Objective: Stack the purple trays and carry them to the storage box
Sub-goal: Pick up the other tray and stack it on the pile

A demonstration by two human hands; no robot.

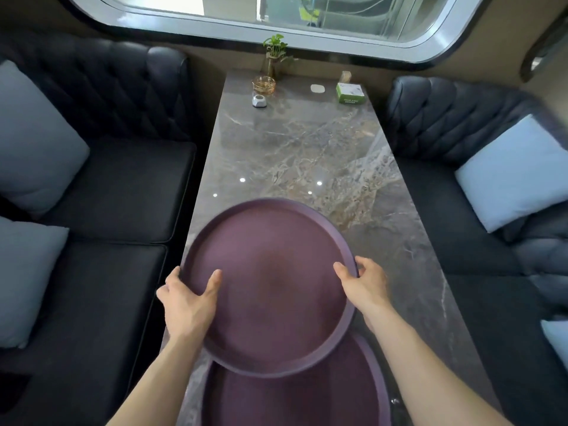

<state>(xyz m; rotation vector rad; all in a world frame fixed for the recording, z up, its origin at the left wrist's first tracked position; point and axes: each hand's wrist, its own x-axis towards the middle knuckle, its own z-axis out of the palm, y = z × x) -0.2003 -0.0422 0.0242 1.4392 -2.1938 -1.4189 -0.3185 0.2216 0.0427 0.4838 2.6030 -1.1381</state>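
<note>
A round purple tray (270,265) is held above the marble table (307,142), tilted slightly. My left hand (187,302) grips its left rim, thumb on the inside. My right hand (365,284) grips its right rim the same way. A second purple tray (295,401) lies flat on the table at the near edge, and the held tray overlaps its far part. The lower tray's near side is cut off by the frame. No storage box is in view.
At the table's far end stand an amber glass ashtray (263,84), a small white device (259,100), a green box (350,92) and a potted plant (274,53). Dark sofas with pale cushions (516,170) flank both sides of the table.
</note>
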